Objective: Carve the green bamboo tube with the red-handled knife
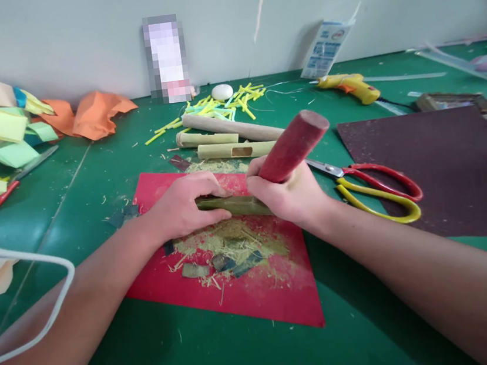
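Observation:
Low over a red sheet (pixel 280 302), my left hand (pixel 186 204) grips a green bamboo piece (pixel 240 205) between thumb and fingers near its left end. My right hand (pixel 292 194) is closed round a tool with a thick red handle (pixel 290 150), which slants up to the right. The tool's working end is hidden by the hand, at the right part of the bamboo. Pale shavings and dust (pixel 241 239) lie on the sheet just below, along with several dark scraps (pixel 195 269). Behind the hands are two lighter bamboo pieces (pixel 217 151), the nearer one with a cut-out notch.
Scissors (pixel 380 189) with red and yellow handles lie beside my right wrist, partly on a dark brown sheet (pixel 455 174). A yellow glue gun (pixel 351 87) rests at the back right. Folded papers (pixel 1 126) are piled left. A white wire frame (pixel 60 261) overlaps my left forearm.

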Motion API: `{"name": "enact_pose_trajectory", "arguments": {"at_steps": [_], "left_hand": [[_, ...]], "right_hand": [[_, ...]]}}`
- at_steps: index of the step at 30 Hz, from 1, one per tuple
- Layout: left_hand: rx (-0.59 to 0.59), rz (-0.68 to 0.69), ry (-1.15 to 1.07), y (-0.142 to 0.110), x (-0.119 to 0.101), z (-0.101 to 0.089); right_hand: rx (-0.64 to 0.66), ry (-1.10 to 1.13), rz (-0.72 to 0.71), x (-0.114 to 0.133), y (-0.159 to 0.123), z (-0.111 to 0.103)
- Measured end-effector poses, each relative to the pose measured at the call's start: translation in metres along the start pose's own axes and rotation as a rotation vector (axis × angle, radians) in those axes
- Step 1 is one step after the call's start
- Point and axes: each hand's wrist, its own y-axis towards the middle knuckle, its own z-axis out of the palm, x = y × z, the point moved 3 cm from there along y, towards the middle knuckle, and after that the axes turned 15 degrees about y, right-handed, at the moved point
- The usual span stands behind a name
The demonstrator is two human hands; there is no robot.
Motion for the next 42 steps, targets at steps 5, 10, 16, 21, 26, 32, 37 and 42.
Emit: {"name": "enact_pose_trajectory", "arguments": {"at_steps": [5,10,16,21,26,32,37,42], "left_hand": [[0.006,0.002,0.021,0.0008,-0.0007,-0.0001],[0.009,-0.004,0.009,0.0015,-0.0014,0.0001],[0.009,0.000,0.005,0.0014,-0.0007,0.0007],[0.007,0.004,-0.002,0.0015,-0.0001,0.0001],[0.028,-0.006,-0.010,0.0024,-0.0002,0.0001],[0.022,-0.019,-0.021,0.0015,0.0006,0.0009],[0.027,-0.018,-0.026,0.0015,0.0009,0.0012],[0.016,0.002,-0.023,0.0017,0.0015,0.0014]], "right_hand": [[0.029,0.016,-0.013,0.0013,0.0030,-0.0005],[0.084,-0.008,-0.034,0.0012,0.0032,0.0011],[0.070,-0.023,-0.070,0.0002,0.0035,0.0004],[0.058,-0.012,-0.084,-0.0001,0.0034,-0.0001],[0.098,-0.020,-0.096,0.0015,0.0014,0.0005],[0.111,-0.046,-0.081,0.0022,0.0007,0.0007],[0.109,-0.044,-0.098,0.0035,-0.0008,0.0019],[0.089,-0.052,-0.089,0.0047,-0.0003,0.0003]]}}
